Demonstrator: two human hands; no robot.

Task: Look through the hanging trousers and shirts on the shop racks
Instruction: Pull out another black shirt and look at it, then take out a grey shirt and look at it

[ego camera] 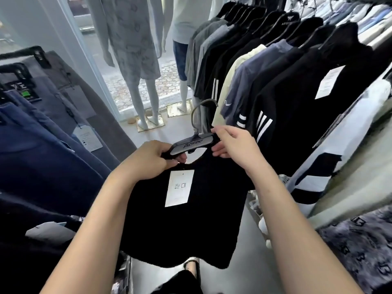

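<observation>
both hands grip the hanger: left hand [151, 160] on its left end, right hand [232, 145] pinching the right end, holding the black shirt [191, 225] off the shirt rack [275, 45], flat and tag [179, 187] up, probably for inspection.

Both hands, left [151, 161] and right [234, 146], grip a black hanger [192, 145] carrying a tagged black shirt [203, 219] off the rack.

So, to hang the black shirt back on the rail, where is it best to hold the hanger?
Probably by the flat bar of the hanger, near the neck under the hook, coming from below. The hook points up and away and sticks out free, so a grip there keeps it clear for the rail. The left hand and right hand already pinch the bar's two ends; the black shirt hangs beneath.
</observation>
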